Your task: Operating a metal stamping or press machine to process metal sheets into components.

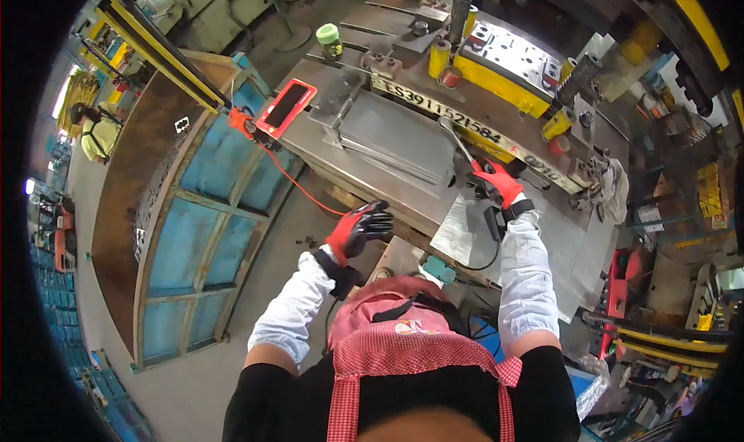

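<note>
My right hand (501, 184), in a red and black glove, is closed around the end of a slim metal tool with a bent tip (458, 138). The tip reaches toward the right edge of a stack of flat grey metal sheets (399, 134) on the steel table (372, 184). The tool's exact kind is hard to make out. My left hand (359, 231), gloved alike, hovers before the table's front edge, fingers stretched out and holding nothing. Behind the sheets stands a large press die (496, 85) with yellow blocks and a numbered front plate.
A red-framed dark panel (287, 107) and a green-lidded jar (329, 42) sit at the table's left. A red cord (291, 180) hangs near my left hand. A blue-sided metal bin (209, 209) stands left. Rags (612, 190) lie at right; another person (97, 132) is far left.
</note>
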Action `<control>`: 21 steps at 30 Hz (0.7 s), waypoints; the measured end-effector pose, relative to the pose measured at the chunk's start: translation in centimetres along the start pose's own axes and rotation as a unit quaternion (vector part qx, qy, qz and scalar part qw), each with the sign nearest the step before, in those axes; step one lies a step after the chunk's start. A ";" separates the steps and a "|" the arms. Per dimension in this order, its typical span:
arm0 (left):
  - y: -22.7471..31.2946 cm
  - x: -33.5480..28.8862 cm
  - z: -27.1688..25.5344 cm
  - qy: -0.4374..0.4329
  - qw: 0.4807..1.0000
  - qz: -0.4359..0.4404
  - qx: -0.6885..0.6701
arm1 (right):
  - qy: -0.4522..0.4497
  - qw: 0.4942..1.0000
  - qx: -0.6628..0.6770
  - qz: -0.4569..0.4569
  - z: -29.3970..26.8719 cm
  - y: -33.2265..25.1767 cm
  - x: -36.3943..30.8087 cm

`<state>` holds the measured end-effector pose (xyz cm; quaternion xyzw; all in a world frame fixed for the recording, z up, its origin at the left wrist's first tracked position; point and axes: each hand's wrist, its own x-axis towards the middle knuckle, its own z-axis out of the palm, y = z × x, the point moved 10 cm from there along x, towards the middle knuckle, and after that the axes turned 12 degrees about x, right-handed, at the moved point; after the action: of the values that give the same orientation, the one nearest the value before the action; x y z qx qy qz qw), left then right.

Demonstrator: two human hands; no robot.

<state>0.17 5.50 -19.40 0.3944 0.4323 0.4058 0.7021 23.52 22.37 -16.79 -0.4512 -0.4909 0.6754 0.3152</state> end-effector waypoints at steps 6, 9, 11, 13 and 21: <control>1.9 6.9 2.2 -0.050 0.976 0.094 -0.191 | -0.071 0.993 0.088 -0.019 1.5 -1.8 -3.3; 2.4 9.9 2.4 0.016 0.936 0.060 -0.348 | -0.063 0.998 -0.001 -0.006 2.1 -2.7 -5.7; 1.3 10.5 3.4 -0.086 0.883 0.030 -0.461 | -0.065 0.996 0.042 -0.032 3.0 -2.6 -7.5; 0.1 9.5 3.7 -0.115 0.885 0.016 -0.450 | -0.070 0.994 0.013 -0.077 2.3 -1.0 -9.1; 4.8 6.3 4.7 -0.027 0.992 0.057 -0.114 | -0.096 0.992 0.081 -0.005 1.6 0.6 -19.6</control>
<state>5.32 12.02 -15.36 0.3468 0.3414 0.4808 0.7294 29.81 4.56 -11.31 -0.3551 -0.4650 0.7513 0.3054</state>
